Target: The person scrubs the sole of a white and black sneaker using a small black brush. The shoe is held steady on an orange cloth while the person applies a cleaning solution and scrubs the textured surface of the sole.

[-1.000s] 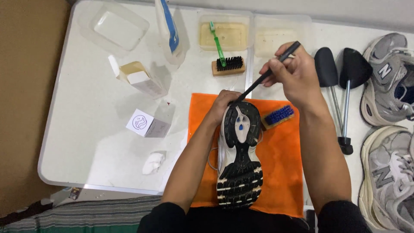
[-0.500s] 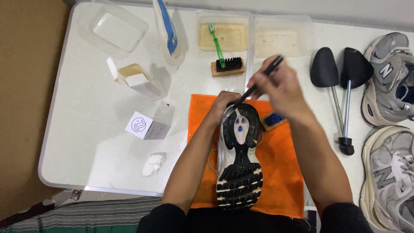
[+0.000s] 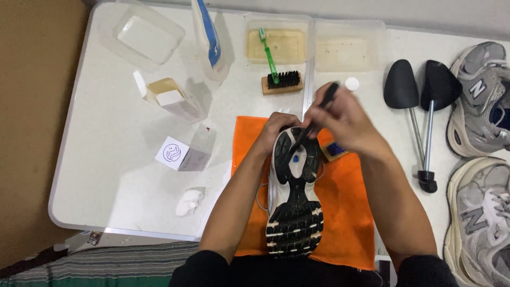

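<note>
Head view, items left to right. Small white box, well left of the left hand's grip, on the bench. Left hand: grip wrapped round the far end of the upturned shoe, steadying it on the orange cloth. Right hand: grip pinching a thin black brush, tip at the sole. Shoe trees, well right of that grip.

Risks, judged: shoe could roll if the left grip slackens; a slipped stroke may jab the left fingers just beside the tip.
</note>
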